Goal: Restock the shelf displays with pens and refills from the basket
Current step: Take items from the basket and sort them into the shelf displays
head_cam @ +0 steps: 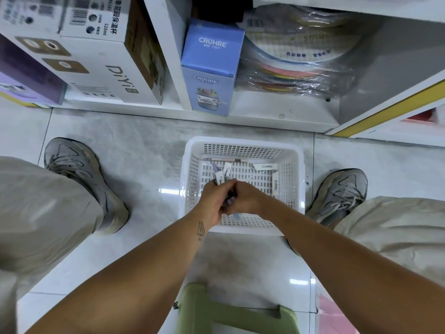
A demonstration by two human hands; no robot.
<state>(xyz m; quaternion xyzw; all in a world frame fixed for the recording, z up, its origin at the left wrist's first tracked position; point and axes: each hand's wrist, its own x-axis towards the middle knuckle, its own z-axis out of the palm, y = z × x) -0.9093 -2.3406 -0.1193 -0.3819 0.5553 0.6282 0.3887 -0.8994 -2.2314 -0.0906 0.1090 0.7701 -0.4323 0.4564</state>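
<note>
A white slotted basket [243,143] stands on the floor between my feet. Inside lie a long thin pen [224,159] along the far wall and a few small white labelled refill packs [265,166]. Both hands meet over the basket's middle. My left hand [212,201] and my right hand [245,198] are both closed around one bundle of pens [220,178]. The bundle's tips stick out above the fingers and one end shows below the hands. How many pens it holds is hidden by my fingers.
Low white shelves [240,119] run along the top, holding a blue CRUHRE box [212,63], a white DiYi box [101,68] and wrapped coloured plates [301,63]. My grey shoes [81,179] flank the basket. A green stool [228,314] sits below me.
</note>
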